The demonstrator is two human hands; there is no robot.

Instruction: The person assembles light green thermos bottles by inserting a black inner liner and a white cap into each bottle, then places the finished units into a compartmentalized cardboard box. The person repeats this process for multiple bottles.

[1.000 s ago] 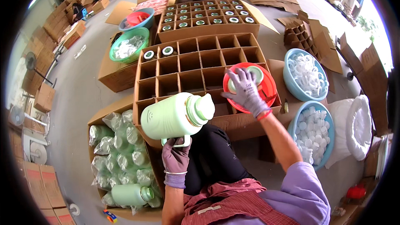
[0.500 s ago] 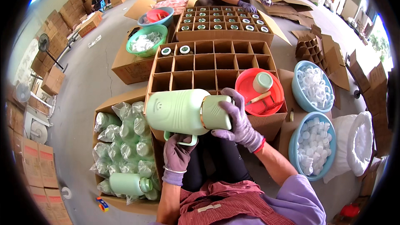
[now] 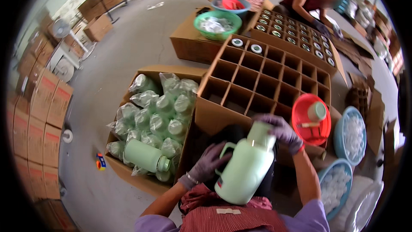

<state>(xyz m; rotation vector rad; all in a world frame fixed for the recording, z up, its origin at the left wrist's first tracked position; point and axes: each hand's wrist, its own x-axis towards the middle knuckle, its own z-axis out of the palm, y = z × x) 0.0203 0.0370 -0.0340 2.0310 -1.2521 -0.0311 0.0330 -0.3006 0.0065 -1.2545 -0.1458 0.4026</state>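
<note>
A pale green thermos jug (image 3: 246, 174) stands tilted over my lap, its base toward me and its lid leaning away to the right. My left hand (image 3: 204, 166) is closed at the jug's side handle, wearing a grey-purple glove. My right hand (image 3: 284, 132), gloved the same way, is wrapped over the cup-shaped lid (image 3: 260, 133). Left of me, an uncapped green bottle (image 3: 143, 155) lies on several plastic-bagged bottles (image 3: 159, 122) in an open carton (image 3: 124, 181). A divided carton (image 3: 223, 108) stands ahead, with two white-topped items in its far left cells.
Right of the divided carton sit a red basin (image 3: 301, 136) holding a green cup lid (image 3: 317, 111), and two blue basins (image 3: 364, 134) of white parts. A green basin (image 3: 234, 32) rests on a box beyond. A co-worker (image 3: 300, 0) leans over another filled carton.
The jug has swung from lying sideways to nearly upright and come closer to my lap. Both hands moved with it. My view has turned to the left.
</note>
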